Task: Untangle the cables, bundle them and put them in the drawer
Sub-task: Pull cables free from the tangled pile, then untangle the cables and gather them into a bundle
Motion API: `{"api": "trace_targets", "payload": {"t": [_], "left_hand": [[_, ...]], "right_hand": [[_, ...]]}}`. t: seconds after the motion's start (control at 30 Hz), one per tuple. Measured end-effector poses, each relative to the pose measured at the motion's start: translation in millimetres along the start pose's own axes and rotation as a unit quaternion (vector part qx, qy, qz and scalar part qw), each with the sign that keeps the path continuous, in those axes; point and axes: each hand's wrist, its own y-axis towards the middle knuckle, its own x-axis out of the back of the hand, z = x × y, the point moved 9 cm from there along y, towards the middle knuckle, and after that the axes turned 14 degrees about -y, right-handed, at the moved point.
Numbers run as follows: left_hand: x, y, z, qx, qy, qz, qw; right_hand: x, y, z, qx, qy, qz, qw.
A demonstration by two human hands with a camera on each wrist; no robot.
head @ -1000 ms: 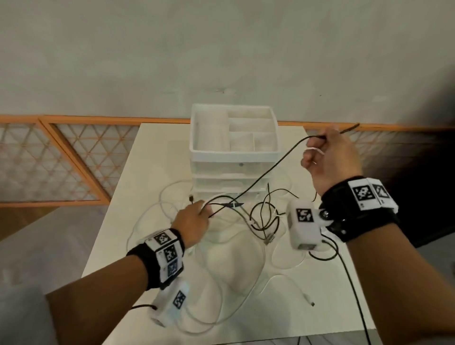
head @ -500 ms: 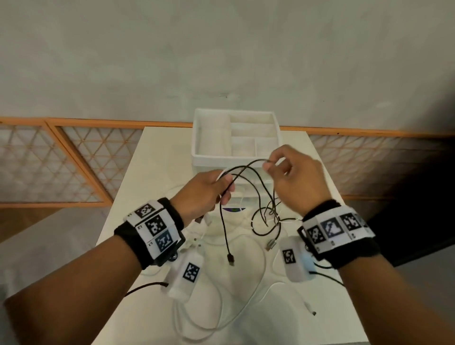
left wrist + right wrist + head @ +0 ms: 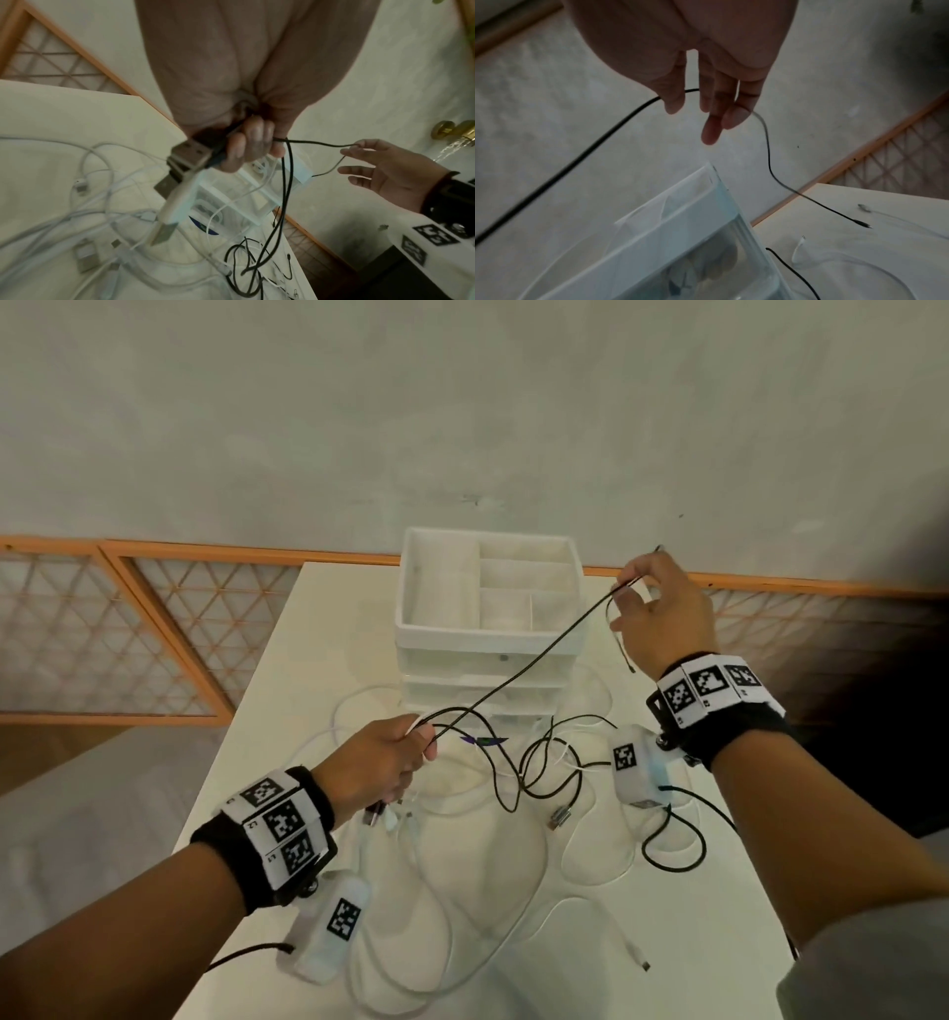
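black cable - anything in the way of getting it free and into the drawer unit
Yes. The black cable, stretched between the left hand and the right hand, still loops through the tangle of white cables on the table. The drawer unit shows its drawers closed.

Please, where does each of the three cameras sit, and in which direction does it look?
Head: on the head, looks forward and down at the table; both forearms and hands show.
Left wrist: along the left hand gripping plugs; the right hand shows too.
Right wrist: along the right hand's fingers towards the drawer unit.
Shared: the black cable appears in all views.
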Motion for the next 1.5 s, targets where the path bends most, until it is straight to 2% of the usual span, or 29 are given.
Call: {"api": "trace_targets", "payload": {"t": [0.07,0.1,0.13,0.2,0.23,0.3,0.37,0.4,0.47,0.5,0.57,0.6,0.67,0.73,0.77,0.8,0.87,0.93,1.0,1.07,1.1,1.2,1.23,1.33,1.4,1.5], "left_hand": [[4.3,-1.2,-5.6,-0.01,0.009,-0.018,1.0],[7.2,-1.8,-10.2,-0.018,0.015,-0.031,0.999],[10.9,-2.4,-14.0,-0.025,0.018,-0.043,0.999],[16.2,-3.3,-22.0,-0.044,0.028,-0.061,0.997],[18.1,-3.6,-26.9,-0.057,0.05,-0.07,0.995],[14.6,-4.9,-38.8,-0.091,0.117,-0.08,0.986],[-5.9,-8.7,-54.4,-0.133,0.177,-0.045,0.974],[-20.0,-11.8,-61.4,-0.156,0.199,-0.015,0.967],[-44.6,-22.3,-78.9,-0.204,0.199,0.027,0.958],[-49.0,-27.1,-87.9,-0.221,0.174,0.033,0.959],[-41.6,-31.7,-96.5,-0.214,0.112,0.029,0.97],[-34.9,-33.0,-94.4,-0.2,0.097,0.035,0.974],[-25.1,-32.0,-73.9,-0.152,0.148,0.08,0.974],[-17.1,-28.4,-34.3,-0.082,0.286,0.12,0.947],[-13.4,-25.3,-13.8,-0.043,0.335,0.12,0.934],[-9.5,-21.5,4.9,-0.01,0.354,0.105,0.929],[-3.7,-16.0,28.7,0.023,0.346,0.041,0.937],[3.7,-13.5,49.6,0.058,0.276,-0.032,0.959],[7.2,-13.9,67.8,0.095,0.177,-0.074,0.977],[9.1,-14.5,77.0,0.115,0.135,-0.084,0.981],[7.6,-14.6,78.9,0.121,0.134,-0.077,0.981],[1.2,-13.3,76.3,0.108,0.228,-0.036,0.967],[-2.0,-12.2,75.7,0.094,0.261,-0.026,0.96],[-20.4,-15.4,86.8,0.076,0.293,0.007,0.953],[-34.9,-23.1,106.0,0.093,0.319,0.032,0.943],[-43.7,-31.3,130.3,0.112,0.297,0.028,0.948]], "right_hand": [[-4.9,-4.2,-6.8,0.0,0.0,0.01,1.0],[-13.5,-7.5,-17.6,-0.014,-0.027,0.039,0.999],[-25.0,-15.0,-31.9,-0.038,-0.079,0.091,0.992],[-44.2,-42.0,-54.2,-0.07,-0.197,0.214,0.954],[-49.6,-56.3,-53.9,-0.065,-0.208,0.252,0.943],[-56.5,-88.8,-20.7,-0.018,-0.1,0.293,0.951],[-72.8,-126.8,23.2,0.044,0.007,0.362,0.931],[-84.0,-144.4,38.4,0.072,0.016,0.393,0.917],[-104.0,-159.4,38.9,0.096,-0.054,0.411,0.905],[-110.4,-154.2,21.8,0.077,-0.102,0.417,0.9],[-108.0,-133.6,-24.7,-0.007,-0.157,0.439,0.885],[-99.5,-116.8,-47.7,-0.049,-0.164,0.422,0.891],[-62.9,-74.7,-75.5,-0.096,-0.151,0.286,0.941],[-23.1,-52.5,-72.9,-0.081,-0.071,0.109,0.988],[-15.0,-52.2,-63.5,-0.058,-0.029,0.068,0.996],[-17.7,-56.4,-53.3,-0.034,-0.007,0.072,0.997],[-45.2,-74.8,-50.5,-0.027,-0.043,0.156,0.986],[-77.9,-105.6,-65.6,-0.05,-0.126,0.249,0.959],[-100.4,-143.3,-72.4,-0.038,-0.174,0.294,0.939],[-122.1,-190.9,-68.8,0.021,-0.197,0.345,0.918],[-132.9,-218.4,-66.5,0.057,-0.215,0.385,0.896],[-157.1,-290.3,-78.3,0.114,-0.286,0.492,0.814],[-160.6,-299.8,-83.9,0.119,-0.301,0.493,0.808],[-161.9,-297.6,-86.6,0.103,-0.297,0.444,0.839],[-161.5,-287.8,-80.9,0.099,-0.265,0.422,0.861],[-140.3,-253.5,-46.0,0.125,-0.16,0.338,0.919]]}}
